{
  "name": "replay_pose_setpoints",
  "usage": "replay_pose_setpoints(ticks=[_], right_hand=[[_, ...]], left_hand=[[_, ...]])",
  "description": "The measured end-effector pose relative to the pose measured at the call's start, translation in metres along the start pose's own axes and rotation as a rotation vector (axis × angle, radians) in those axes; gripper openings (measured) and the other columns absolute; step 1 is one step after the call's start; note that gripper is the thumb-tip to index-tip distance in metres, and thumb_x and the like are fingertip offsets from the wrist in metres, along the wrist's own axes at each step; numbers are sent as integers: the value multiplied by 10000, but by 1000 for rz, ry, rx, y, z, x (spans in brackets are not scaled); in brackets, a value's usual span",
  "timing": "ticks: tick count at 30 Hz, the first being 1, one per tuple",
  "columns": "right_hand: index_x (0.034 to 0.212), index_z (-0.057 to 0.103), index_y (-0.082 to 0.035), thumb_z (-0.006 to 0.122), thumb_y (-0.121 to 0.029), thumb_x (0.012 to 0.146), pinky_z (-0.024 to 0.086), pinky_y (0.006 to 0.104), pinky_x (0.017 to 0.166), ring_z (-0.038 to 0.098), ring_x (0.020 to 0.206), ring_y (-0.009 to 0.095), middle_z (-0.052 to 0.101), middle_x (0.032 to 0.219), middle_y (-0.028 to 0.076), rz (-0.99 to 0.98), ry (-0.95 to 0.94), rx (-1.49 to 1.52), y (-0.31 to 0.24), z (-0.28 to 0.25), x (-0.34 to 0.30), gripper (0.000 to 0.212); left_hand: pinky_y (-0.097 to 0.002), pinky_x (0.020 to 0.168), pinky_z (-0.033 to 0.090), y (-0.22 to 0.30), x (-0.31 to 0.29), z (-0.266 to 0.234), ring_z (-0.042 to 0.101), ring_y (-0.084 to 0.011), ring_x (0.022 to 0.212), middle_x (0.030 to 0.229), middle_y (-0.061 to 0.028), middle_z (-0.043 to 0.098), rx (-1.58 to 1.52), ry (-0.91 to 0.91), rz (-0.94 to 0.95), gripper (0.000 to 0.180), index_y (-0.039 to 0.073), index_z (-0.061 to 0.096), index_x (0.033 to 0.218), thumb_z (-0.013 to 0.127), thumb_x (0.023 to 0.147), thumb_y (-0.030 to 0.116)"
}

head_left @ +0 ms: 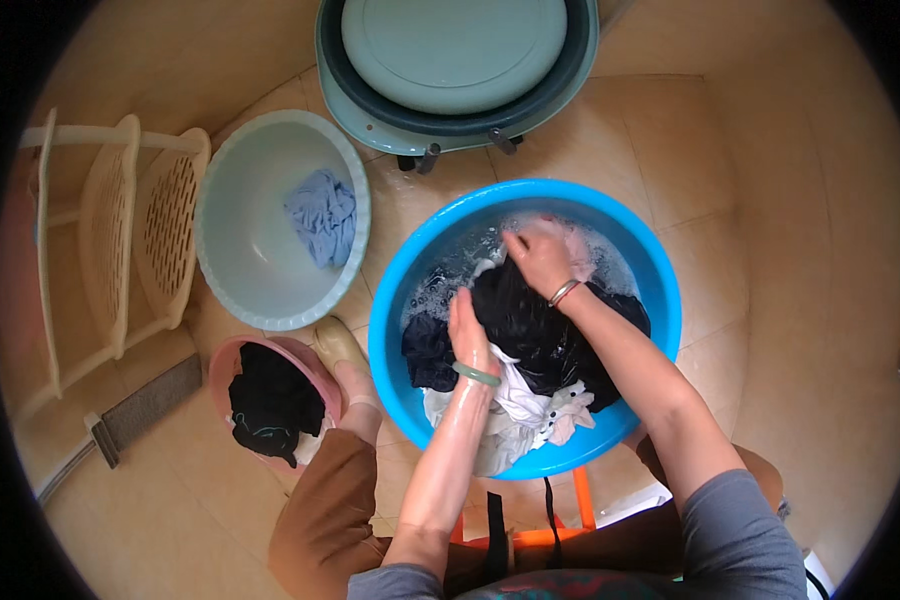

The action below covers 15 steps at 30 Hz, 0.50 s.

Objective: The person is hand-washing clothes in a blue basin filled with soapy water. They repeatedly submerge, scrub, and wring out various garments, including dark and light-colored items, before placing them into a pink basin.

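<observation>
Above tiled floor [590, 160], a blue tub [385, 330] holds the black garment [530, 325]: left hand [467, 335] straight-fingered at its nine o'clock, right hand [542, 262] curled at twelve, grip unclear. Washing seems partway: other clothes [428, 348] await; blue cloth [322, 218] sits apart, at the tub's ten.

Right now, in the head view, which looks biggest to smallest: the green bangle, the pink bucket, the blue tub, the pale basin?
Largest to smallest, as they look:
1. Blue tub
2. Pale basin
3. Pink bucket
4. Green bangle
No two look alike in size here.
</observation>
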State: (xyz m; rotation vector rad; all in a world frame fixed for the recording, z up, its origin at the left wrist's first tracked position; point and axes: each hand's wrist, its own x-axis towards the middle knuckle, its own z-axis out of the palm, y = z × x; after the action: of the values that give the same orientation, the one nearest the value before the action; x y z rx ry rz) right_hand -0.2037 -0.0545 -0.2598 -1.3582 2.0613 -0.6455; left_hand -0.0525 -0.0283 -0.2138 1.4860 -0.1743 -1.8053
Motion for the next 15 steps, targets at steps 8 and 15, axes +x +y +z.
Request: replay_pose_setpoints(ticks=[8, 15], right_hand=[[1201, 567, -123, 664, -383, 838, 528, 442, 791, 618, 959, 353, 622, 1049, 180, -129, -321, -424, 23, 16, -11, 457], [967, 660, -98, 644, -406, 845, 533, 419, 696, 637, 949, 301, 658, 1000, 132, 277, -387, -433, -3, 19, 6, 331]], left_hand=[[-334, 979, 436, -59, 79, -49, 526, -225, 1157, 1306, -122, 524, 408, 27, 219, 624, 14, 420, 1361, 689, 800, -37], [-353, 951, 463, -25, 82, -24, 574, -208, 1100, 1222, -64, 599, 82, -236, -71, 369, 68, 541, 1264, 605, 908, 139]])
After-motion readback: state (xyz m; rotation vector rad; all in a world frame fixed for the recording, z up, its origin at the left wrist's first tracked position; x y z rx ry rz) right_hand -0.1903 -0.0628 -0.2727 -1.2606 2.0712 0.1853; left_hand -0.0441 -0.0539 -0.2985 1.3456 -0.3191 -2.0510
